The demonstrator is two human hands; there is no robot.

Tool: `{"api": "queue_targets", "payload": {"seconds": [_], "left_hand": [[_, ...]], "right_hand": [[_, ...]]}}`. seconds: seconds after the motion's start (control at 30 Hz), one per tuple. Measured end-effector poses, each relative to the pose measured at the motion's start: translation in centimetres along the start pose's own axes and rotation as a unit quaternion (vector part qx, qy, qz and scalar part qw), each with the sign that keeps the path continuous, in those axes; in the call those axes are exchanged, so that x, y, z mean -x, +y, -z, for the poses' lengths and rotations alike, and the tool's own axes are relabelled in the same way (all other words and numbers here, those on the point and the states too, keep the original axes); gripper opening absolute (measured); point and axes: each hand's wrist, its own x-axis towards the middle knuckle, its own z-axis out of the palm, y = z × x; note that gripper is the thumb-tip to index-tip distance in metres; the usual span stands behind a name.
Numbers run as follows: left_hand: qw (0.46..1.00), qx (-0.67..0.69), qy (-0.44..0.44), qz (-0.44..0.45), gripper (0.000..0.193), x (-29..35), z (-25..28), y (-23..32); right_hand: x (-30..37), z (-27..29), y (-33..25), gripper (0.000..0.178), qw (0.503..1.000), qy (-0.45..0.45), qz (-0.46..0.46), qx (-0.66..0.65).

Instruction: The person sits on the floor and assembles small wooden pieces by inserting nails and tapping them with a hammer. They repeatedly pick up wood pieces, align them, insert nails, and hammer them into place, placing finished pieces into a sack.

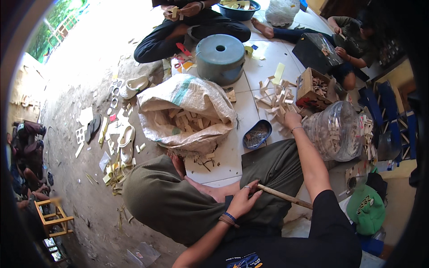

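Lower centre, the left hand [242, 201] grips a stick [286, 197]; right of centre, the right hand [292, 119] meets wooden pieces [274, 94], grasp unclear.

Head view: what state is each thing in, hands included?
Left hand, closed on the stick's end.
Stick, slanted, one end in that hand.
Right hand, at the wood pile; grip unclear.
Wood pile, loose, heaped.
Sack, mouth open, partly filled.
Dish, open, holding thin metal pieces.
Box, open, filled.
Basin, open, filled.
Drum, upright.
Jar, clear; lid unclear.
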Motion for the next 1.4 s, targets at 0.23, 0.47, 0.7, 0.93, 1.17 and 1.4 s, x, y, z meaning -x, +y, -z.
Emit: {"api": "queue_targets", "payload": {"seconds": [0.23, 0.47, 0.7, 0.93, 1.17, 1.4], "left_hand": [[0.998, -0.057, -0.031, 0.019, 0.059, -0.1, 0.4, 0.5], [0.989, -0.144, -0.011, -0.038, 0.051, -0.8, -0.3, 0.1], [0.989, -0.135, 0.013, -0.051, 0.044, -1.1, -0.9, -0.9], [0.989, -0.138, 0.028, -0.054, 0.044, -0.9, -1.0, -0.6], [0.992, -0.113, 0.025, -0.056, 0.046, 0.1, -0.5, 0.5], [0.992, -0.109, 0.002, -0.057, 0.047, 0.6, -0.4, 1.2]], "right_hand": [[-3.3, -0.2, 0.0, 0.032, 0.987, 0.143, 0.037, -0.069], [1.0, 6.4, -2.9, 0.043, 0.994, 0.102, 0.027, -0.036], [10.5, 15.3, -15.1, 0.029, 0.809, -0.115, 0.397, -0.418], [10.2, 10.0, -31.8, 0.023, 0.807, -0.025, 0.532, -0.256], [-0.1, 8.7, -29.6, 0.034, 0.877, 0.096, 0.384, -0.273], [-0.4, 8.7, -28.0, 0.061, 0.913, -0.041, 0.354, -0.200]]}}
